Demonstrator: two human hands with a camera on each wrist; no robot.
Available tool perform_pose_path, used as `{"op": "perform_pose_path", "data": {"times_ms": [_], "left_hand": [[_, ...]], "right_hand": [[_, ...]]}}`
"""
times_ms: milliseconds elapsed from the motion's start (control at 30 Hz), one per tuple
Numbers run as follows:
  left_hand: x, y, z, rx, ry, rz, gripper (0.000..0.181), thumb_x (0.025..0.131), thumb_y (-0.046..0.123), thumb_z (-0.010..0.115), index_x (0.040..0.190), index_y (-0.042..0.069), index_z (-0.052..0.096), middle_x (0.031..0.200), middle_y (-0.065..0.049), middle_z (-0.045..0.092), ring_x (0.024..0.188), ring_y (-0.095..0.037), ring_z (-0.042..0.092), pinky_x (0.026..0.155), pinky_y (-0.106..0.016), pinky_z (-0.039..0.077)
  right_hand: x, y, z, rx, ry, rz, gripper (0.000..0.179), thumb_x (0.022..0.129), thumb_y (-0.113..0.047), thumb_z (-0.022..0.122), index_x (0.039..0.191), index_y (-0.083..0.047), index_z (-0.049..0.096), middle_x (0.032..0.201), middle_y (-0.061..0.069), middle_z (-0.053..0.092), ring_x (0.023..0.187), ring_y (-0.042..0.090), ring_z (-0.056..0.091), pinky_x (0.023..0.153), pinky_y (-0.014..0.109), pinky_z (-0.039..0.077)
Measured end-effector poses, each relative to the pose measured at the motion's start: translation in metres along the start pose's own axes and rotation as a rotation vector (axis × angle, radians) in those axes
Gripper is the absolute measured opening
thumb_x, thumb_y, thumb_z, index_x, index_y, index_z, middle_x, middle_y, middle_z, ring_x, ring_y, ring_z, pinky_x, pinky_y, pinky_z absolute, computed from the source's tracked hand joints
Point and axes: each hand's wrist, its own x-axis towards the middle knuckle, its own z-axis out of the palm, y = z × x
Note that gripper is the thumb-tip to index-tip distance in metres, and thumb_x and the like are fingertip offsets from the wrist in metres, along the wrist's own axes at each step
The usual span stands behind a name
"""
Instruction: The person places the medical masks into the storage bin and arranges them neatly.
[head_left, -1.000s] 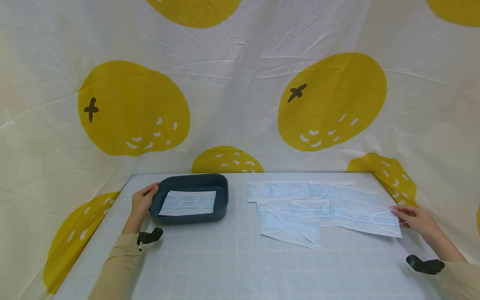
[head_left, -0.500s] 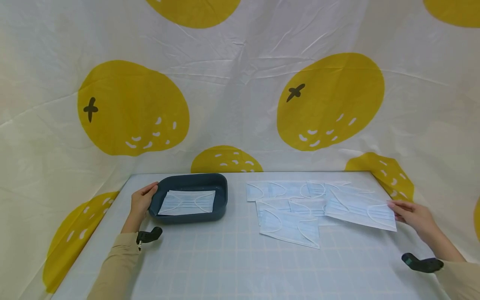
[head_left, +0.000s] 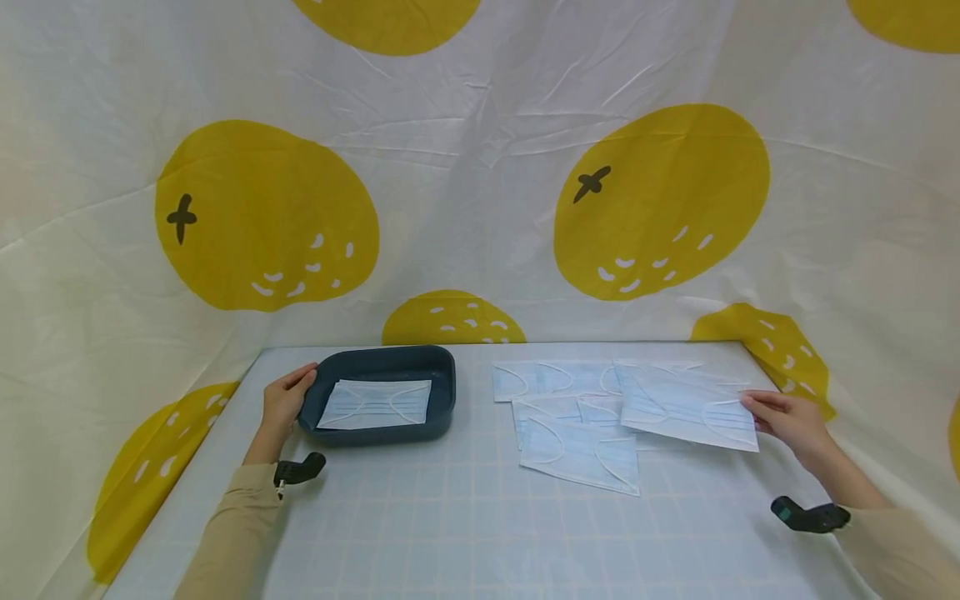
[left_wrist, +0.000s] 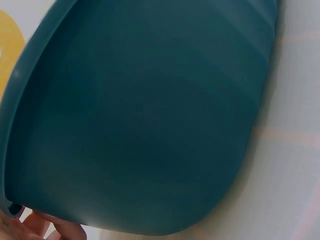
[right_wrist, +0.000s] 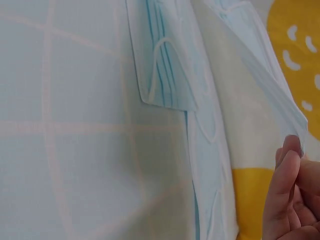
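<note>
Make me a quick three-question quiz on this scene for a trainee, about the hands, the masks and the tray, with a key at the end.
1. Multiple choice. In the head view, where does the right hand pinch the face mask?
A) at its middle
B) at its right end
C) at its left end

2. True or false. At least one other mask lies inside the dark tray.

3. Fill in the missing word. In the head view, the left hand grips the dark tray at its ____ end.

Key: 1. B; 2. True; 3. left.
</note>
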Motion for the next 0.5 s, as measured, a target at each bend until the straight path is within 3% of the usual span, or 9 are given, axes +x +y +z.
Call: {"op": "perform_pose_path", "data": {"times_ms": [100, 200, 500], "left_hand": [[0.0, -0.001, 0.0, 0.002, 0.003, 0.006, 0.045, 0.099, 0.029, 0.051, 0.137, 0.005, 0.052, 0.145, -0.013, 0.047, 0.139, -0.026, 0.039, 0.115, -0.039, 0.033], [0.001, -0.001, 0.0, 0.007, 0.004, 0.01, 0.044, 0.099, 0.028, 0.051, 0.137, 0.005, 0.052, 0.145, -0.014, 0.047, 0.139, -0.026, 0.039, 0.115, -0.039, 0.033], [0.0, -0.001, 0.0, 0.007, 0.005, 0.003, 0.045, 0.1, 0.03, 0.05, 0.138, 0.006, 0.052, 0.146, -0.013, 0.047, 0.139, -0.026, 0.038, 0.115, -0.039, 0.033]], "right_hand": [[0.001, -0.005, 0.01, -0.017, -0.018, -0.014, 0.065, 0.097, -0.041, 0.053, 0.133, 0.013, 0.046, 0.101, 0.005, 0.067, 0.073, 0.003, 0.06, 0.069, 0.015, 0.055], [0.001, -0.01, 0.02, -0.017, -0.038, -0.022, 0.064, 0.097, -0.039, 0.053, 0.133, 0.013, 0.046, 0.115, 0.022, 0.062, 0.075, 0.005, 0.059, 0.07, 0.015, 0.055], [0.002, -0.019, 0.045, 0.011, -0.061, 0.02, 0.064, 0.097, -0.041, 0.053, 0.134, 0.01, 0.047, 0.132, 0.033, 0.048, 0.079, 0.009, 0.057, 0.072, 0.015, 0.054]]}}
